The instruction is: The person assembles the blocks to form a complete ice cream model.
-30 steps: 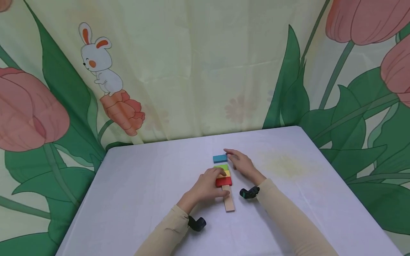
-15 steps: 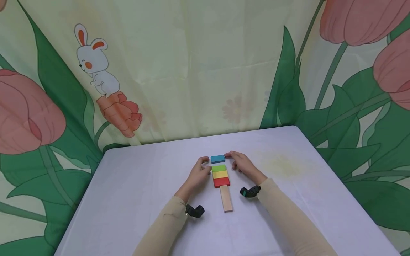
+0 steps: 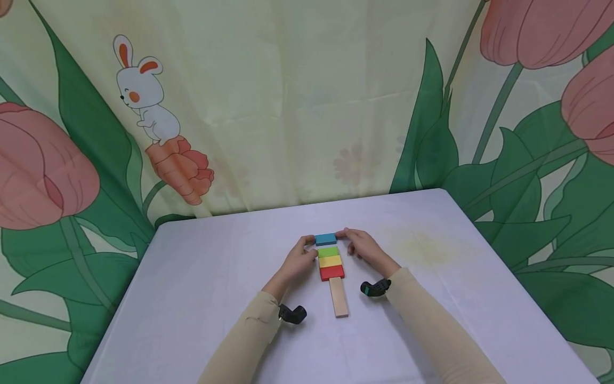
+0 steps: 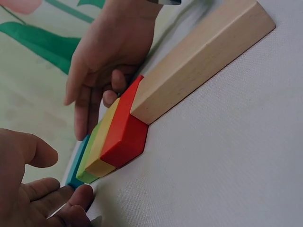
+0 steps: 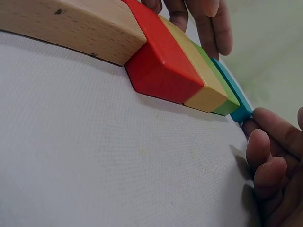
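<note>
Near the centre of the head view, the left hand (image 3: 298, 260) and right hand (image 3: 363, 248) flanked a blue block (image 3: 325, 239) on the white table (image 3: 201, 298), fingertips pinching its two short ends, fingers loosely curved. Just below it in the frame lay a green block (image 3: 328, 252), yellow block (image 3: 330, 261), red block (image 3: 332, 273) and a plain wooden bar (image 3: 338, 304) in a line
</note>
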A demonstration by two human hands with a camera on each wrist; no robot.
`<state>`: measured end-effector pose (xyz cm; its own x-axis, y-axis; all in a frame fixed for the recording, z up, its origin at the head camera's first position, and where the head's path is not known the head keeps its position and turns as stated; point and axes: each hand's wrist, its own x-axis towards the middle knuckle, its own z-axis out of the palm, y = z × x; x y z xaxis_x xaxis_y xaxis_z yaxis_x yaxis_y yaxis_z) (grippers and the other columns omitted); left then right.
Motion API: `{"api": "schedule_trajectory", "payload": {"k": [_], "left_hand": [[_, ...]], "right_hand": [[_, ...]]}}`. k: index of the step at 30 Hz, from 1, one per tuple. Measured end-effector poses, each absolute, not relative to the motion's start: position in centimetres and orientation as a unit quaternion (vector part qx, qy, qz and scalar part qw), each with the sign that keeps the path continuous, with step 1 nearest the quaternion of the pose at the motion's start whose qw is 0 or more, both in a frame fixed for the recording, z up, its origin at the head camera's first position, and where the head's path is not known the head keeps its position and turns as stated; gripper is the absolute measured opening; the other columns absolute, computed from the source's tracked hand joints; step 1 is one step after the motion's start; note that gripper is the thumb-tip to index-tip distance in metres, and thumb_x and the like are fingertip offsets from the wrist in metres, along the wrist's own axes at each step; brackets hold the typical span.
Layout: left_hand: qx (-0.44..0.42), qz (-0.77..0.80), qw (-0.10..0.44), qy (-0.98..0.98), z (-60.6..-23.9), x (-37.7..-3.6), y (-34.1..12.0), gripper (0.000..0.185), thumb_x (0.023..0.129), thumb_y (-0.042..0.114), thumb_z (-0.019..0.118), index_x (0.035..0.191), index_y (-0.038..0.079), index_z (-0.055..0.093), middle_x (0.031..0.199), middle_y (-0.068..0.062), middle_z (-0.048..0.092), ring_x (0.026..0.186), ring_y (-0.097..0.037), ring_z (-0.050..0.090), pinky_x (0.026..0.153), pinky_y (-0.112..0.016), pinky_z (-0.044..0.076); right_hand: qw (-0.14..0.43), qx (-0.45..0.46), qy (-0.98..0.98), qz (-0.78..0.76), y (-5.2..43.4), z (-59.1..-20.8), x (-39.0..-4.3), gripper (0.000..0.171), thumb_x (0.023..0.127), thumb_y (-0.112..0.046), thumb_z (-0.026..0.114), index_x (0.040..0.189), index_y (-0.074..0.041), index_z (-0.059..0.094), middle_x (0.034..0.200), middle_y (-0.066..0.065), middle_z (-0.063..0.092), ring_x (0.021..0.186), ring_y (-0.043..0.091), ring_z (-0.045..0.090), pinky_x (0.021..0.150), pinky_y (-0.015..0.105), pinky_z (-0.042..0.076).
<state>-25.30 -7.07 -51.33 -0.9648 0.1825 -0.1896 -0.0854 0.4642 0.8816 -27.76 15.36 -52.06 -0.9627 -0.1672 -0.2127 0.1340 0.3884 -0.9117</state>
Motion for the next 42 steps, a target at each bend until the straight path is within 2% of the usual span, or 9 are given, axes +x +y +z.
{"api": "schedule_trajectory", "payload": {"k": [5, 11, 16, 19, 24, 32, 42], "left_hand": [[0.028, 0.507, 0.123, 0.853, -51.3, -25.0, -6.9, 0.054, 0.098, 0.023, 0.056, 0.15, 0.01, 0.046, 0.15, -0.007, 0.054, 0.097, -0.019, 0.057, 0.081, -0.029, 0.048], [0.02, 0.496, 0.112, 0.861, -51.5, -24.7, -6.7, 0.05, 0.099, 0.025, 0.056, 0.147, 0.011, 0.049, 0.147, -0.007, 0.056, 0.105, -0.021, 0.055, 0.091, -0.036, 0.05], [0.015, 0.492, 0.102, 0.864, -51.5, -24.5, -6.5, 0.048, 0.1, 0.026, 0.056, 0.146, 0.012, 0.05, 0.146, -0.006, 0.057, 0.107, -0.022, 0.056, 0.095, -0.038, 0.051], [0.015, 0.49, 0.097, 0.866, -51.5, -24.3, -6.4, 0.047, 0.1, 0.025, 0.056, 0.145, 0.012, 0.05, 0.145, -0.006, 0.058, 0.107, -0.022, 0.056, 0.094, -0.037, 0.052], [0.015, 0.486, 0.088, 0.869, -51.3, -24.0, -6.3, 0.046, 0.1, 0.025, 0.057, 0.144, 0.012, 0.052, 0.143, -0.006, 0.059, 0.107, -0.022, 0.057, 0.094, -0.037, 0.052], [0.013, 0.48, 0.083, 0.873, -51.3, -23.8, -6.2, 0.045, 0.099, 0.023, 0.058, 0.142, 0.012, 0.054, 0.138, -0.005, 0.061, 0.104, -0.021, 0.057, 0.09, -0.036, 0.052], [0.022, 0.472, 0.075, 0.878, -51.5, -23.6, -6.2, 0.045, 0.098, 0.022, 0.058, 0.142, 0.011, 0.054, 0.12, -0.005, 0.063, 0.096, -0.019, 0.055, 0.079, -0.031, 0.048]], "right_hand": [[0.138, -0.008, 0.823, -0.551, 15.5, -52.1, -27.8, 0.048, 0.112, -0.042, 0.037, 0.138, -0.015, 0.066, 0.114, 0.011, 0.062, 0.071, 0.019, 0.052, 0.058, 0.025, 0.039], [0.137, -0.012, 0.824, -0.549, 15.6, -52.2, -27.8, 0.046, 0.111, -0.041, 0.04, 0.137, -0.014, 0.067, 0.112, 0.009, 0.064, 0.071, 0.019, 0.053, 0.059, 0.025, 0.04], [0.135, -0.016, 0.829, -0.542, 15.7, -52.2, -27.8, 0.044, 0.11, -0.04, 0.044, 0.134, -0.013, 0.068, 0.1, 0.008, 0.063, 0.071, 0.019, 0.053, 0.059, 0.025, 0.04], [0.134, -0.016, 0.832, -0.538, 15.7, -52.2, -27.8, 0.043, 0.11, -0.04, 0.044, 0.133, -0.013, 0.069, 0.098, 0.009, 0.062, 0.072, 0.02, 0.054, 0.06, 0.026, 0.041], [0.137, -0.015, 0.835, -0.533, 15.7, -52.2, -27.8, 0.041, 0.109, -0.038, 0.047, 0.132, -0.013, 0.069, 0.108, 0.008, 0.064, 0.075, 0.02, 0.055, 0.063, 0.026, 0.042], [0.141, -0.009, 0.836, -0.53, 15.7, -52.1, -27.8, 0.038, 0.109, -0.035, 0.049, 0.131, -0.013, 0.07, 0.105, 0.007, 0.065, 0.076, 0.02, 0.055, 0.064, 0.027, 0.043], [0.14, -0.01, 0.839, -0.526, 15.8, -52.2, -27.8, 0.037, 0.108, -0.033, 0.05, 0.13, -0.011, 0.07, 0.105, 0.008, 0.065, 0.076, 0.019, 0.055, 0.062, 0.026, 0.043]]}}
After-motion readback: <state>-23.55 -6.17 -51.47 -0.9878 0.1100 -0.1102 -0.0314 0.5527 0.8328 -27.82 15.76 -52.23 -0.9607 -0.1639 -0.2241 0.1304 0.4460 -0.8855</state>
